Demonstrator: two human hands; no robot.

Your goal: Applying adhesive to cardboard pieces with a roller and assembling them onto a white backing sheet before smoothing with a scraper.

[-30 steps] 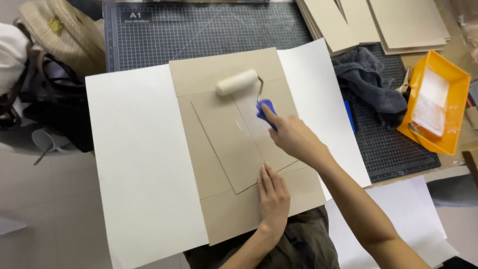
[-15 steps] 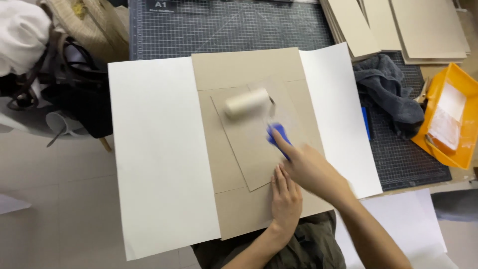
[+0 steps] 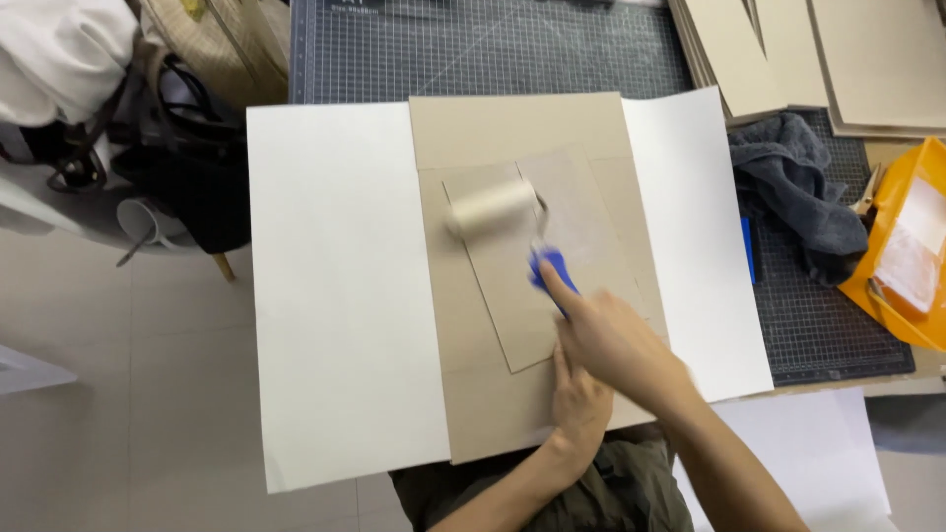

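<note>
My right hand [image 3: 616,340] grips the blue handle of a small paint roller [image 3: 493,207]. Its pale foam cylinder rests on a small tan card [image 3: 532,286] that lies on a larger tan board [image 3: 512,133]. A wet sheen covers the card's right part. My left hand [image 3: 579,404] lies flat on the lower edge of the large board, partly hidden under my right wrist. The board sits on a big white sheet [image 3: 340,296].
A dark grid cutting mat [image 3: 493,49] lies under the sheets. A grey cloth [image 3: 798,187] and an orange tray [image 3: 912,246] are at the right, tan boards [image 3: 828,49] stacked at the back right. Bags and a white cloth [image 3: 59,59] crowd the left.
The roller has travelled down and leftward across the small card, from the top of the board towards me. My left hand has stayed pressed on the board.
</note>
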